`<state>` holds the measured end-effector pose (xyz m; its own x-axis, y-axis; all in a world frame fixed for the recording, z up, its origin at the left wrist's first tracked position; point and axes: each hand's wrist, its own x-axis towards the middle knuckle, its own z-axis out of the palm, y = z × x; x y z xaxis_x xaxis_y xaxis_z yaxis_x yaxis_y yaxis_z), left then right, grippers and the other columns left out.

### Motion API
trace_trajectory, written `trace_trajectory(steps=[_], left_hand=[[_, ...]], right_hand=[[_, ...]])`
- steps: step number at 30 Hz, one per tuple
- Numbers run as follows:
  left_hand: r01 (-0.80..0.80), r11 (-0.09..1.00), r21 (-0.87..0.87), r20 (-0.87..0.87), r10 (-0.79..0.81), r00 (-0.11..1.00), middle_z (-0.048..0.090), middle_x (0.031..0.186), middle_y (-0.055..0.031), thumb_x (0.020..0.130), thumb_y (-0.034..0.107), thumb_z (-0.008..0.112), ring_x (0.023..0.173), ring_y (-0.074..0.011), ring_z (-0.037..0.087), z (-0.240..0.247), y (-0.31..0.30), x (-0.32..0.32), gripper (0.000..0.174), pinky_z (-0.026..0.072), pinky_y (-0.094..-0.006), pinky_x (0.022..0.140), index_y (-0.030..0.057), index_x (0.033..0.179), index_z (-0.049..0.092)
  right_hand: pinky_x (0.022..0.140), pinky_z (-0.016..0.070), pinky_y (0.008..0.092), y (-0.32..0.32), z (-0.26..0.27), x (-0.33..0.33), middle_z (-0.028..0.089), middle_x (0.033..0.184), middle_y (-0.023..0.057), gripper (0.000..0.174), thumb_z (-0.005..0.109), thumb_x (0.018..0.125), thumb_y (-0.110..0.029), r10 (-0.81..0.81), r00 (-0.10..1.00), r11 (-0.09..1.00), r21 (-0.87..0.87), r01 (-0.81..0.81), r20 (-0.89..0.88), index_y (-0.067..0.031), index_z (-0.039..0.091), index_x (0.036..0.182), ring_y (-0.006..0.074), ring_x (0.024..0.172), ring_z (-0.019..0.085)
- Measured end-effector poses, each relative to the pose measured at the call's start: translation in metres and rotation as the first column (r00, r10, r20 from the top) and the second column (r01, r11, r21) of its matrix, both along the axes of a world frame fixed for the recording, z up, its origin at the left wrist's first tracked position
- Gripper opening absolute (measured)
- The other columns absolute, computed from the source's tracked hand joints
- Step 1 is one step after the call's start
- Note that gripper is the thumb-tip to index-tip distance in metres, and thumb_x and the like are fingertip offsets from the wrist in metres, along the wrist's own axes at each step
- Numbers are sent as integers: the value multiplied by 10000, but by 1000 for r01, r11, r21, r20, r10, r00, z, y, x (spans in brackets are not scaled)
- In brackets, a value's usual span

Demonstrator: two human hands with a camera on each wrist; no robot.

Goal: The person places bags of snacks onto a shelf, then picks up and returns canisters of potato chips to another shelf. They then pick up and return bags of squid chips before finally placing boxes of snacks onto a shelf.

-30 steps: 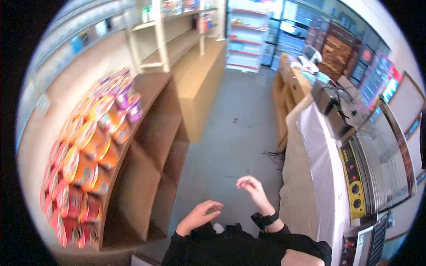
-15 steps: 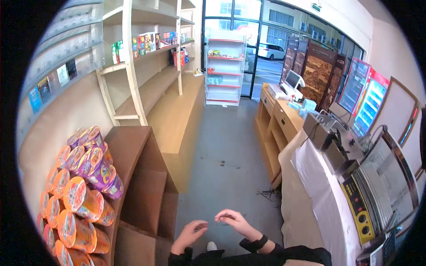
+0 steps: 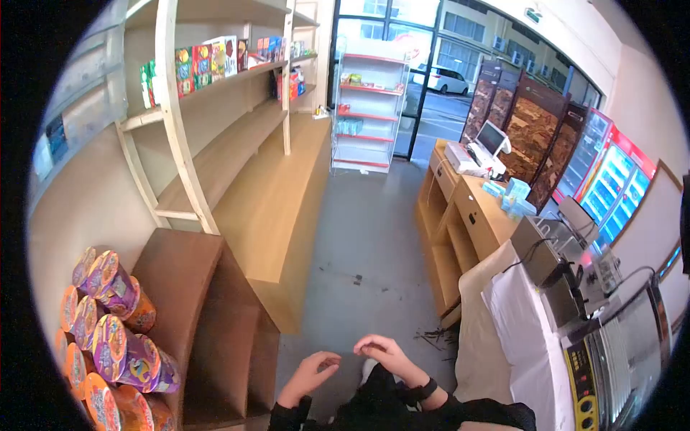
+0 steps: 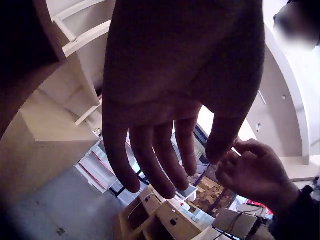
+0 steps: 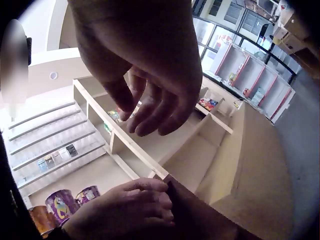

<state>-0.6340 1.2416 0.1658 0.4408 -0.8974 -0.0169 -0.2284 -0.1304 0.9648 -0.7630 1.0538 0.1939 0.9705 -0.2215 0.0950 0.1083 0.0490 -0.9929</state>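
Note:
My left hand (image 3: 309, 377) is held low in front of the body in the head view, fingers loosely bent and nothing in them. The right hand (image 3: 392, 359) hangs beside it with a dark band at the wrist, and it too holds nothing. A small gap shows between the two hands. In the left wrist view the left hand's fingers (image 4: 157, 155) point down, slightly spread. Over on the left, purple lidded cups (image 3: 122, 352) and orange lidded cups (image 3: 108, 402) are stacked on a brown shelf unit (image 3: 180, 255), apart from the left hand.
A grey floor aisle (image 3: 359, 230) runs ahead between a wooden counter (image 3: 287, 194) on the left and a cash desk (image 3: 474, 208) on the right. A cloth-covered table (image 3: 510, 323) with appliances lines the near right side. A white rack (image 3: 363, 108) stands at the far end.
My view has moved forward along the aisle and tilted up, so the cups slide lower and left. The hands have come closer together and stay empty.

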Motion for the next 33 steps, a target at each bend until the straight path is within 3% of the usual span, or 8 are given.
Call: trace_trajectory(steps=[6, 11, 13, 20, 22, 24, 31, 33], left_hand=[[-46, 999, -12, -48, 45, 998, 616, 993, -84, 838, 116, 595, 893, -151, 590, -14, -89, 39, 248, 466, -278, 790, 16, 1065, 586], [18, 1000, -8, -5, -18, 1000, 611, 974, -83, 841, 123, 584, 902, -161, 591, 19, -189, 68, 239, 463, -290, 799, 14, 1053, 585], [46, 998, -36, 44, -44, 998, 609, 965, -83, 841, 127, 581, 905, -165, 593, 19, -209, 84, 239, 463, -293, 800, 14, 1052, 584], [-21, 999, 46, -11, 22, 1000, 607, 964, -88, 850, 137, 571, 904, -168, 599, -9, -269, 154, 243, 464, -296, 796, 20, 1063, 573], [-31, 996, 81, -64, 36, 997, 607, 965, -91, 852, 140, 571, 896, -173, 600, -13, -282, 181, 241, 465, -300, 798, 28, 1065, 574], [-17, 995, 100, -17, 19, 1000, 606, 971, -92, 851, 136, 571, 901, -176, 598, -14, -299, 213, 239, 465, -300, 800, 31, 1065, 575], [-21, 998, 51, -4, 21, 1000, 605, 1005, -89, 858, 140, 574, 945, -167, 581, 10, -361, 341, 229, 465, -302, 811, 30, 1057, 588], [-31, 999, 27, -17, 31, 999, 603, 1012, -89, 857, 143, 571, 946, -171, 580, 8, -384, 376, 236, 462, -303, 818, 26, 1062, 583]], right_hand=[[786, 454, 273, -95, 12, 50, 606, 931, 52, 131, 512, 865, -23, -8, 997, 994, -104, 17, 82, -29, 615, 946, 140, 881, 571], [780, 455, 271, -182, 4, 80, 608, 922, 52, 139, 500, 866, -10, -8, 994, 1000, 11, 6, 112, -15, 610, 952, 137, 875, 571], [784, 453, 270, -209, -6, 96, 605, 927, 57, 139, 492, 872, -10, -66, 995, 998, 14, 65, 71, -9, 605, 953, 137, 874, 569], [791, 446, 268, -269, -14, 171, 602, 914, 53, 128, 492, 872, -20, 21, 1000, 995, 101, -22, 15, 0, 598, 941, 139, 870, 566], [790, 445, 270, -284, -20, 202, 604, 907, 56, 123, 499, 865, -21, 28, 1000, 990, 137, -26, -10, 3, 598, 934, 143, 865, 567], [786, 443, 277, -298, -14, 229, 605, 889, 69, 116, 517, 846, -25, 39, 998, 997, -75, -36, 41, 4, 603, 920, 156, 863, 570], [784, 446, 286, -346, 7, 337, 608, 890, 78, 129, 513, 843, -8, -16, 998, 1000, 4, 16, 65, 0, 604, 934, 166, 861, 572], [784, 447, 286, -364, 14, 368, 607, 895, 77, 131, 512, 845, -6, -2, 998, 997, -74, 6, 65, -1, 604, 938, 165, 861, 573]])
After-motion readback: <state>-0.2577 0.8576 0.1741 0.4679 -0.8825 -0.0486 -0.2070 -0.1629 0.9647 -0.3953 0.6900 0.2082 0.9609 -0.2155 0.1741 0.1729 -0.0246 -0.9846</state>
